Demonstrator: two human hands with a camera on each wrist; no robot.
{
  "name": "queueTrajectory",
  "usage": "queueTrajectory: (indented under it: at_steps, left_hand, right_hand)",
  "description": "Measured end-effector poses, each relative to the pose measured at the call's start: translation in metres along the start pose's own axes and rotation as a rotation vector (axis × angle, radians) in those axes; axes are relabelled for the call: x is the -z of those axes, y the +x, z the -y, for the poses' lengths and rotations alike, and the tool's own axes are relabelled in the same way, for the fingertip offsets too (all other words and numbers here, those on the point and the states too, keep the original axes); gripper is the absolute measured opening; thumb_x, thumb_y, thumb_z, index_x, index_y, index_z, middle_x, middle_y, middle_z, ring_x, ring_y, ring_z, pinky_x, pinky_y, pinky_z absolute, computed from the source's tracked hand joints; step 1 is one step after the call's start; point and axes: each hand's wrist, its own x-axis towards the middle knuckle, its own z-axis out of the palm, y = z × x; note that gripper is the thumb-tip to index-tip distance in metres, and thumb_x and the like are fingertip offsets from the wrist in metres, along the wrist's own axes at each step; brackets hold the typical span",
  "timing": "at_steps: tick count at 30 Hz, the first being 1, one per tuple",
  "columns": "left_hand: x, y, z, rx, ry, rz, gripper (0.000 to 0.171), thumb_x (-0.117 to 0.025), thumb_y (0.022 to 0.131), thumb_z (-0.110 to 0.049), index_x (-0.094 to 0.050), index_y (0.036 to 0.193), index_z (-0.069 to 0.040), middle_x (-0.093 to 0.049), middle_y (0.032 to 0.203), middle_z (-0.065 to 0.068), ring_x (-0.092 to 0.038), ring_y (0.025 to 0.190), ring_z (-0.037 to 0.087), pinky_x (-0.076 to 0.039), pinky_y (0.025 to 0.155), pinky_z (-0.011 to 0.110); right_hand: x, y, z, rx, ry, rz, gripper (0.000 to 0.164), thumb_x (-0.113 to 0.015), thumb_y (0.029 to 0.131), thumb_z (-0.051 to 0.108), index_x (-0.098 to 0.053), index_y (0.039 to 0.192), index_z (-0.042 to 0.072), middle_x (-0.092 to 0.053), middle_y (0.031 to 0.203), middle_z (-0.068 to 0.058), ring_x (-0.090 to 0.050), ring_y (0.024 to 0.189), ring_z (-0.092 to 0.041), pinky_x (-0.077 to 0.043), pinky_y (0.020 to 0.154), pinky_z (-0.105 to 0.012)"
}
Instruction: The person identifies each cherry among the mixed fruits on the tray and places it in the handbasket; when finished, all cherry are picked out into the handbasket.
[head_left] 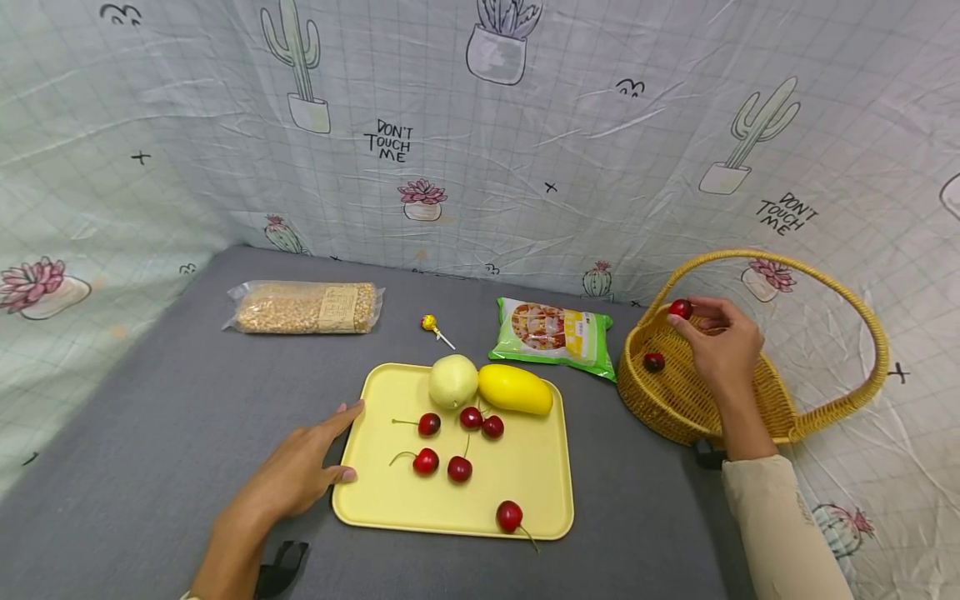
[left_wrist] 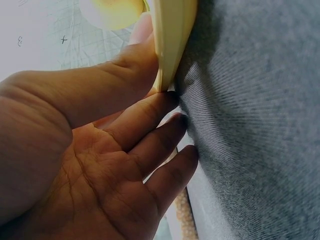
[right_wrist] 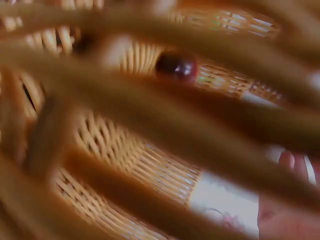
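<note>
Over the wicker basket (head_left: 660,417), my right hand (head_left: 723,342) pinches a dark red cherry (head_left: 680,309) between thumb and fingertips. Another cherry (head_left: 654,362) lies inside the basket, also visible as a dark round cherry (right_wrist: 176,66) in the right wrist view. My left hand (head_left: 300,467) rests at the left edge of the yellow tray (head_left: 405,508), thumb and index finger spread along its rim. In the left wrist view the left thumb (left_wrist: 117,82) lies against the tray's rim (left_wrist: 172,40). Several stemmed cherries (head_left: 460,468) are on the tray.
At the tray's back are a pale round fruit (head_left: 453,382) and a yellow oval fruit (head_left: 515,389). Behind it lie a bag of kernels (head_left: 307,308), a lollipop (head_left: 430,323) and a green snack packet (head_left: 553,333). The basket's tall handle (head_left: 847,300) arches beside my right hand.
</note>
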Motion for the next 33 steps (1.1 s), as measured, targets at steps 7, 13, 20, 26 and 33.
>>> queueTrajectory:
  at_steps: [7,13,20,26,33]
  left_hand:
    - [0.0,0.001,-0.001,0.009,0.002,0.011,0.093,-0.087,0.087,-0.014,-0.038,0.166,-0.01,-0.041,0.163,0.033,-0.046,0.146,0.055,-0.043,0.112,0.071]
    - [0.0,0.002,0.0,0.01,0.002,0.017,0.094,-0.087,0.087,-0.015,-0.037,0.166,-0.01,-0.041,0.163,0.033,-0.046,0.146,0.055,-0.043,0.111,0.072]
    - [-0.002,0.0,0.0,-0.007,0.007,-0.012,0.092,-0.087,0.087,-0.013,-0.039,0.166,-0.01,-0.042,0.162,0.032,-0.049,0.144,0.055,-0.044,0.111,0.071]
    - [-0.001,0.0,0.001,-0.005,0.007,-0.004,0.093,-0.087,0.087,-0.014,-0.038,0.166,-0.01,-0.042,0.162,0.033,-0.048,0.145,0.055,-0.044,0.111,0.071]
    - [-0.002,0.0,0.001,-0.016,0.012,-0.019,0.092,-0.087,0.087,-0.013,-0.039,0.165,-0.009,-0.043,0.161,0.033,-0.05,0.143,0.055,-0.045,0.111,0.071]
  right_hand:
    - [-0.003,0.006,-0.018,-0.088,-0.134,0.137,0.044,-0.085,0.093,0.036,-0.075,0.13,0.014,-0.075,0.121,-0.01,-0.062,0.098,-0.012,-0.045,0.078,-0.013]
    - [-0.006,0.004,-0.034,-0.128,-0.221,0.173,0.038,-0.081,0.097,0.029,-0.075,0.132,0.013,-0.074,0.13,-0.014,-0.063,0.112,-0.027,-0.044,0.084,-0.023]
    - [-0.008,0.005,-0.041,-0.049,-0.313,0.237,0.035,-0.079,0.098,0.016,-0.075,0.132,0.009,-0.075,0.13,-0.02,-0.064,0.115,-0.04,-0.048,0.093,-0.05]
    - [-0.008,0.004,-0.044,0.007,-0.357,0.303,0.034,-0.076,0.096,0.005,-0.075,0.13,0.004,-0.075,0.127,-0.024,-0.062,0.115,-0.045,-0.048,0.095,-0.06]
    - [-0.007,0.003,-0.048,0.05,-0.395,0.381,0.035,-0.076,0.095,0.005,-0.074,0.13,0.003,-0.074,0.127,-0.025,-0.064,0.115,-0.047,-0.05,0.094,-0.063]
